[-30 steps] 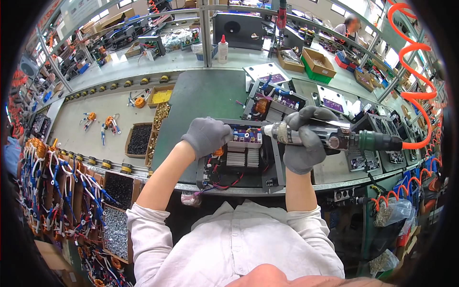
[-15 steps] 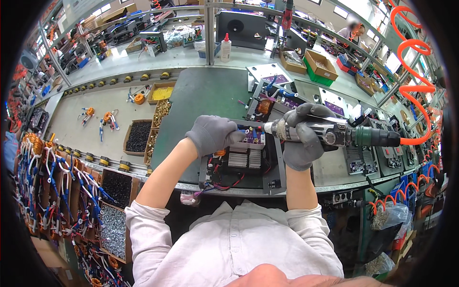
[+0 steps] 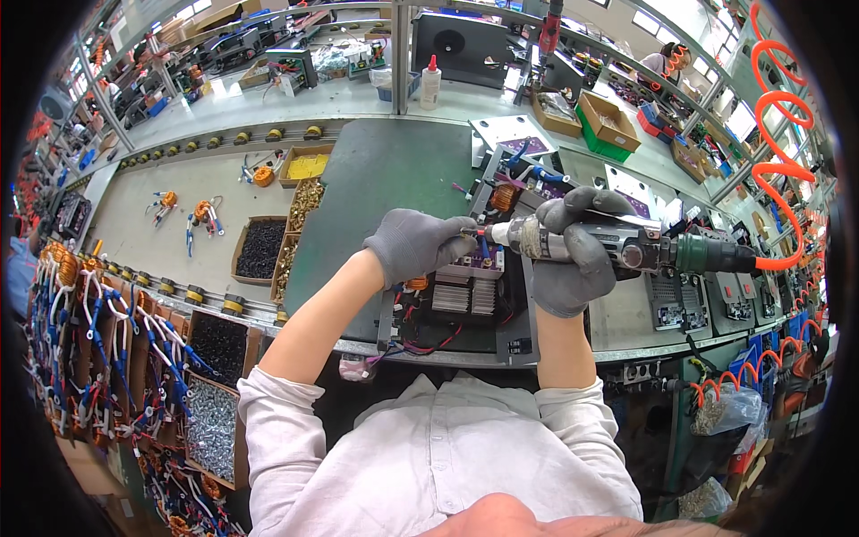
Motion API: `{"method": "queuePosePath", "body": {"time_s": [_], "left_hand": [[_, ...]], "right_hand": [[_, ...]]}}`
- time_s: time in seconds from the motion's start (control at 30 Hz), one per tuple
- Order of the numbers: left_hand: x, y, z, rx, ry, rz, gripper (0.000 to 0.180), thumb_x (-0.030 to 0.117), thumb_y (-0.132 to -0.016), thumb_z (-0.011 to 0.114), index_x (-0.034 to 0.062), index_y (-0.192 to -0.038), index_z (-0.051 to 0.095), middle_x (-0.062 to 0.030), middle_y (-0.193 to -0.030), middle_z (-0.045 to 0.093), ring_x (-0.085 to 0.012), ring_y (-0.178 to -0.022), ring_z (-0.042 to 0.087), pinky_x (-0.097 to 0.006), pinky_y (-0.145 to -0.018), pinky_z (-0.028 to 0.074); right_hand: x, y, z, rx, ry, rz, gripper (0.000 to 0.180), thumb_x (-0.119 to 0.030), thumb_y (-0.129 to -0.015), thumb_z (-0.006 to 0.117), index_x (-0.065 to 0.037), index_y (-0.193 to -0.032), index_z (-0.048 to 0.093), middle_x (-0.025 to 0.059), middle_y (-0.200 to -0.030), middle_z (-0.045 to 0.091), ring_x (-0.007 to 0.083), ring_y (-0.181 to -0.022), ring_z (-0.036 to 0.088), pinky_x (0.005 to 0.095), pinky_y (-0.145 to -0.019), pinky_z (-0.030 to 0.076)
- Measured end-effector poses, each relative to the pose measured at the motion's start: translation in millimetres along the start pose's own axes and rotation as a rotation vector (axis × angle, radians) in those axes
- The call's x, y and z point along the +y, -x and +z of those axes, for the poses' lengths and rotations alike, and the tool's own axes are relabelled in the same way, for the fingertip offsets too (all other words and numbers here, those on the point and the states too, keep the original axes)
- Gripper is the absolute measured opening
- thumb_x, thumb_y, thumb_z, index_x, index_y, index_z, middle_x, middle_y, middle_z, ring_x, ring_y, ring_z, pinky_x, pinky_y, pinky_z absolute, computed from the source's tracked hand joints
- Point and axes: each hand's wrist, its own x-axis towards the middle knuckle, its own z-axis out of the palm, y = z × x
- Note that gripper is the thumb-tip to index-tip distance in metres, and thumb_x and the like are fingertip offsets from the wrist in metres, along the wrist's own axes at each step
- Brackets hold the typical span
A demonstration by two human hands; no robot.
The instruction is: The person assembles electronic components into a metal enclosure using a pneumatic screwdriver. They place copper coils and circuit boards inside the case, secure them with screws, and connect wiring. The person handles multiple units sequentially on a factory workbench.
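Note:
My right hand (image 3: 573, 268), in a grey glove, is wrapped round an air screwdriver (image 3: 637, 246) lying level, its tip pointing left. My gloved left hand (image 3: 413, 247) has its fingertips pinched together at the driver's tip; what they hold is too small and covered to make out. Just below the tip is a metal chassis (image 3: 512, 345) with a purple circuit board (image 3: 474, 268), a silver finned heat sink (image 3: 463, 298) and blue and red wires. Behind my hands sits another open unit with a copper-wound coil (image 3: 504, 197).
Boxes of brass fasteners (image 3: 307, 199), black parts (image 3: 260, 248) and yellow parts (image 3: 306, 167) line the green mat (image 3: 371, 166). Several wired coils (image 3: 206, 215) lie left. An orange coiled hose (image 3: 777, 170) runs from the driver. A white bottle (image 3: 430, 87) stands behind; a person works far right.
My left hand has moved right and slightly up, bringing its fingertips to the driver's tip. The blue wire end seen by those fingers before is now mostly covered. The driver stays level in my right hand.

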Motion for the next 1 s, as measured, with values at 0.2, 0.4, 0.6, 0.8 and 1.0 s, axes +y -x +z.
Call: {"method": "queuePosePath", "body": {"time_s": [0.2, 0.4, 0.6, 0.8, 1.0], "left_hand": [[-3, 1, 0, 0.032, 0.059, 0.013, 0.027, 0.032, -0.091, 0.061, 0.0225, -0.116, 0.065, -0.0092, -0.065, 0.064, -0.0292, -0.058, 0.063, -0.039, -0.052, 0.048], [-4, 1, -1, -0.018, 0.066, 0.02, 0.026, 0.036, -0.095, 0.054, 0.0251, -0.117, 0.062, -0.0093, -0.069, 0.065, -0.0296, -0.062, 0.065, -0.041, -0.055, 0.051], [-4, 3, 1, -0.016, 0.037, 0.037, 0.024, 0.035, -0.092, 0.058, 0.0251, -0.113, 0.065, -0.0098, -0.07, 0.065, -0.0308, -0.062, 0.064, -0.042, -0.055, 0.05], [2, 1, -2, 0.009, 0.03, 0.007, 0.02, 0.037, -0.09, 0.06, 0.024, -0.102, 0.07, -0.01, -0.071, 0.066, -0.031, -0.063, 0.064, -0.042, -0.056, 0.05], [1, 3, -1, 0.043, 0.04, 0.016, 0.021, 0.038, -0.09, 0.06, 0.0247, -0.104, 0.069, -0.0094, -0.071, 0.066, -0.0304, -0.064, 0.065, -0.041, -0.056, 0.051]], "right_hand": [[-1, 0, 0, 0.002, 0.016, 0.002, 0.044, -0.001, -0.071, 0.058, -0.005, -0.115, 0.06, 0.0128, -0.102, 0.065, 0.0223, -0.08, 0.064, 0.038, -0.077, 0.053], [0, 1, 2, 0.0, 0.07, -0.012, 0.043, 0.001, -0.07, 0.058, -0.005, -0.113, 0.06, 0.0137, -0.101, 0.064, 0.0229, -0.081, 0.064, 0.0378, -0.073, 0.054], [1, 4, 3, -0.036, 0.048, 0.1, 0.045, 0.002, -0.07, 0.058, -0.004, -0.115, 0.058, 0.014, -0.102, 0.064, 0.0231, -0.082, 0.064, 0.0382, -0.074, 0.054], [4, 3, 13, 0.043, 0.111, 0.119, 0.042, 0.003, -0.073, 0.059, -0.006, -0.114, 0.057, 0.0106, -0.102, 0.063, 0.0206, -0.082, 0.064, 0.0374, -0.076, 0.053], [4, 1, 21, -0.035, 0.149, 0.101, 0.041, 0.004, -0.074, 0.058, -0.006, -0.113, 0.056, 0.0111, -0.101, 0.063, 0.0201, -0.084, 0.064, 0.0366, -0.077, 0.054]]}}
